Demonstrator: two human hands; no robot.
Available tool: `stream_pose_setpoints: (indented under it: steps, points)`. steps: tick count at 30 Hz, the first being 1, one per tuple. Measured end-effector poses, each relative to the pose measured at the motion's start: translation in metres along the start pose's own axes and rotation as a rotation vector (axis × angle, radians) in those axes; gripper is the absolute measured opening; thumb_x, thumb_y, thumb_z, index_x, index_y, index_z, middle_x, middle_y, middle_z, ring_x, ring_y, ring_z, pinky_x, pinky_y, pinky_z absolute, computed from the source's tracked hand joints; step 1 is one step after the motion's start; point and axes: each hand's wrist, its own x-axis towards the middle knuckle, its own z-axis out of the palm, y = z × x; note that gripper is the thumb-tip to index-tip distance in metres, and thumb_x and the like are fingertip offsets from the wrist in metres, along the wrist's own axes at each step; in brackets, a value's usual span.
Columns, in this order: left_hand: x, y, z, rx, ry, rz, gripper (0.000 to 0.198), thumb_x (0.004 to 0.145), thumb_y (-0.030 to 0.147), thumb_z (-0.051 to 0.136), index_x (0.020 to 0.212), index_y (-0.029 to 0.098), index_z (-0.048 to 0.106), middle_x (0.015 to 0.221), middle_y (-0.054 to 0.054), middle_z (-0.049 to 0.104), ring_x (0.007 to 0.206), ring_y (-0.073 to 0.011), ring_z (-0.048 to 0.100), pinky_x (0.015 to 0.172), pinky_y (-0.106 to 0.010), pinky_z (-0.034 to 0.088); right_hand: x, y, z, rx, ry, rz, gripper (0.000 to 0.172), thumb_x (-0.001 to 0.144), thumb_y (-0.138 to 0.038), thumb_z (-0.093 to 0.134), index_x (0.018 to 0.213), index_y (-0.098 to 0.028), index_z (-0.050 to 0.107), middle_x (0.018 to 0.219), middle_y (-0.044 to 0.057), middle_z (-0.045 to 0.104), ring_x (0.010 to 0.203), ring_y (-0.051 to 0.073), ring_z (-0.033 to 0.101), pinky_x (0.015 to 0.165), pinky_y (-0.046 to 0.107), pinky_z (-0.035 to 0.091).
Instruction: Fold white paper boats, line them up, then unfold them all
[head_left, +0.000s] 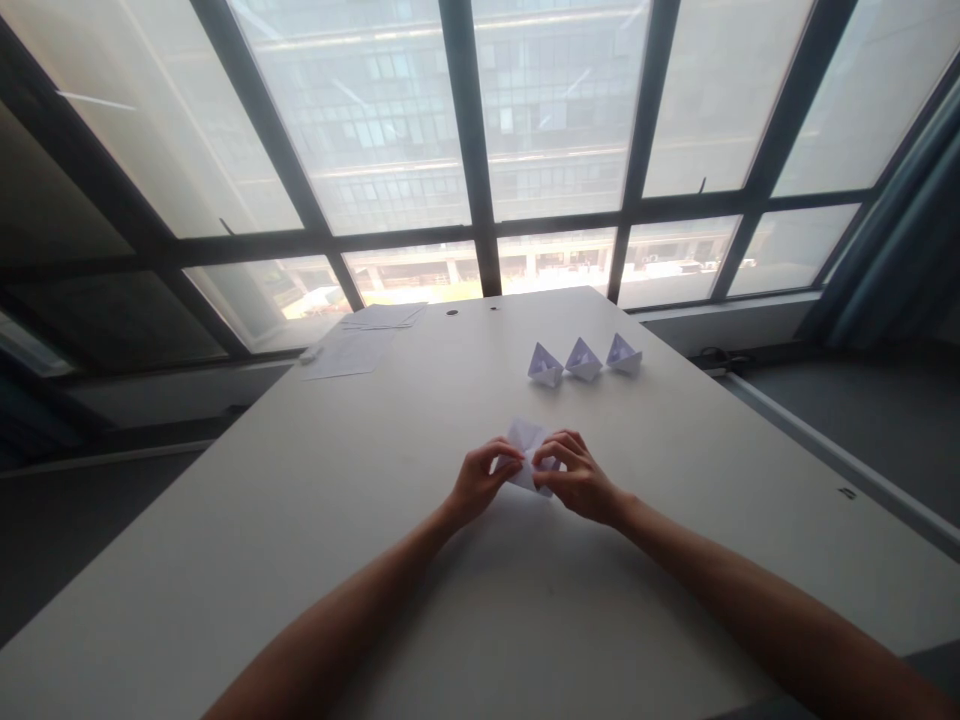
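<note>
your folded paper (524, 433) is between your two hands, near the middle of the white surface (420, 430); whether it rests on it or is held just above, you can't tell from here. your left hand (481, 476) has its grip closed on the left side of the paper, thumb against fingertips, and your right hand (576, 474) pinches the right side with bent fingers.

you seem to be working the folds near the centre, so use light, even pressure from both sides. let the thumbs and fingertips do the work, and press along a crease rather than across it, since thin paper would likely buckle or tear at a tight corner. hold the two sides level so the shape doesn't skew.

the paper is white and matte, with flat facets and a corner that points away from you, beyond your fingers. ahead and to the right stand three paper shapes (545, 366), in a row, each with a pointed peak, sharp creases and a shaded hollow. at the far left, loose sheets (347, 354) lie flat, partly overlapping, on the smooth, dull-sheened surface.
</note>
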Motion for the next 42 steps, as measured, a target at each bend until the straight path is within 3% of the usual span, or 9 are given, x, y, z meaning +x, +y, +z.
stream_pose_setpoints:
  steps: [4,9,12,14,22,30,36,42]
  points:
    - [-0.003,0.003,0.003,0.135,0.014,0.117,0.021,0.085,0.031,0.068,0.102,0.02,0.065,0.102,-0.007,0.062,0.098,-0.0218,0.058,0.089,-0.036,0.046,-0.003,0.005,0.003,-0.004,0.111,0.013,0.013,0.089,-0.013,0.057,0.081,-0.023,0.061,0.092,0.003,0.066,0.095,0.019,0.054,0.09,0.04,0.041]
    - [-0.005,0.009,0.006,0.272,-0.122,0.278,0.034,0.086,0.032,0.067,0.119,0.025,0.064,0.121,-0.011,0.058,0.114,-0.0263,0.053,0.098,-0.044,0.043,-0.004,0.008,0.004,0.031,0.201,0.055,0.014,0.088,-0.012,0.056,0.079,-0.023,0.055,0.08,0.002,0.062,0.086,0.02,0.055,0.084,0.04,0.043]
    - [-0.006,0.007,0.006,0.306,-0.111,0.333,0.032,0.089,0.023,0.063,0.121,0.029,0.065,0.117,-0.009,0.06,0.111,-0.0238,0.055,0.095,-0.042,0.046,-0.005,0.009,0.005,0.086,0.289,0.082,0.012,0.086,-0.014,0.059,0.093,-0.024,0.056,0.083,0.003,0.062,0.085,0.02,0.056,0.081,0.039,0.045]
    - [-0.005,0.004,0.006,0.309,-0.067,0.355,0.031,0.093,0.017,0.057,0.118,0.032,0.067,0.114,-0.007,0.061,0.107,-0.0213,0.057,0.092,-0.04,0.048,-0.006,0.009,0.005,0.077,0.314,0.09,0.023,0.085,-0.014,0.062,0.105,-0.024,0.056,0.088,0.004,0.062,0.087,0.021,0.056,0.08,0.039,0.046]
    - [-0.005,-0.002,0.002,0.376,0.09,0.408,0.03,0.094,0.017,0.055,0.115,0.034,0.068,0.114,-0.006,0.061,0.109,-0.0208,0.056,0.091,-0.04,0.05,-0.01,0.006,-0.001,-0.211,0.285,0.129,0.014,0.085,-0.021,0.067,0.093,-0.031,0.07,0.105,0.005,0.061,0.099,0.024,0.052,0.089,0.042,0.039]
    - [-0.002,0.0,0.001,0.556,0.172,0.428,0.035,0.093,0.016,0.055,0.124,0.033,0.062,0.121,-0.006,0.058,0.115,-0.0223,0.053,0.097,-0.044,0.048,-0.003,0.001,0.001,-0.388,0.064,0.178,0.015,0.091,-0.023,0.059,0.101,-0.023,0.07,0.079,0.004,0.066,0.079,0.019,0.051,0.074,0.036,0.033]
    - [-0.005,0.004,0.002,0.544,0.183,0.386,0.055,0.091,0.03,0.06,0.142,0.027,0.04,0.139,-0.013,0.044,0.129,-0.0287,0.044,0.105,-0.051,0.042,-0.005,0.01,0.004,-0.265,0.195,0.345,0.016,0.093,-0.025,0.057,0.094,-0.022,0.073,0.075,0.004,0.066,0.075,0.019,0.052,0.071,0.034,0.034]
    - [-0.005,0.002,0.002,0.509,0.206,0.329,0.048,0.096,0.036,0.051,0.141,0.025,0.04,0.14,-0.014,0.043,0.131,-0.0277,0.042,0.106,-0.05,0.04,-0.006,0.017,0.005,0.01,0.331,0.508,0.02,0.093,-0.032,0.057,0.09,-0.023,0.075,0.071,0.004,0.064,0.072,0.019,0.053,0.07,0.032,0.04]
